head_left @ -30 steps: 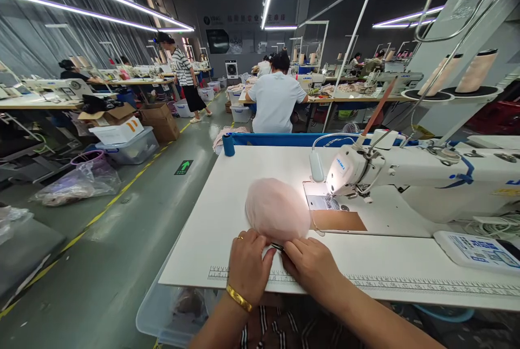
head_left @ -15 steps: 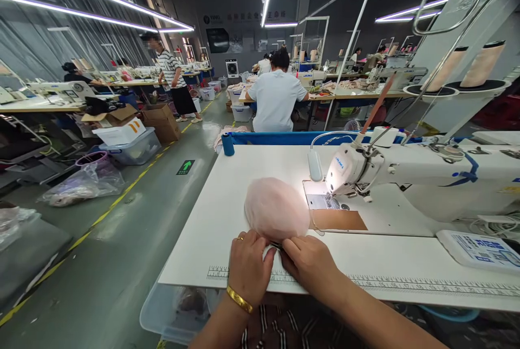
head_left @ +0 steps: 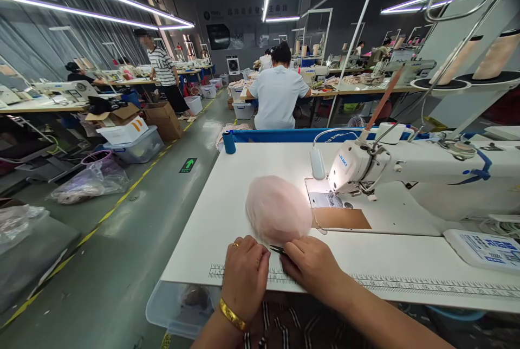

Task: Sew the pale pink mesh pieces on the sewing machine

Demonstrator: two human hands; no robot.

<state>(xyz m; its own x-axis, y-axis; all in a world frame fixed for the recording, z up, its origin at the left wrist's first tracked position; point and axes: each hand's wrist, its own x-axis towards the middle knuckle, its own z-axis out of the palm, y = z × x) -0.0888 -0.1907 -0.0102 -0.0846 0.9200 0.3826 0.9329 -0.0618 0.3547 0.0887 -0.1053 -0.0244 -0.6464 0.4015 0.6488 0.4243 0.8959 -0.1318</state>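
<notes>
pink pad (head_left: pixel 278 209) under both hands (head_left: pixel 246 270)

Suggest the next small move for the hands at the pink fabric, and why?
Probably close the small dark tool at the near edge of the pink fabric piece. Both the left hand and right hand sit at that edge, with the tool's tip between them.

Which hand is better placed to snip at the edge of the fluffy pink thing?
The right hand, probably. A small dark tool, likely snips, pokes out from it and points at the pink piece's near edge. The left hand rests beside it on the table.
</notes>
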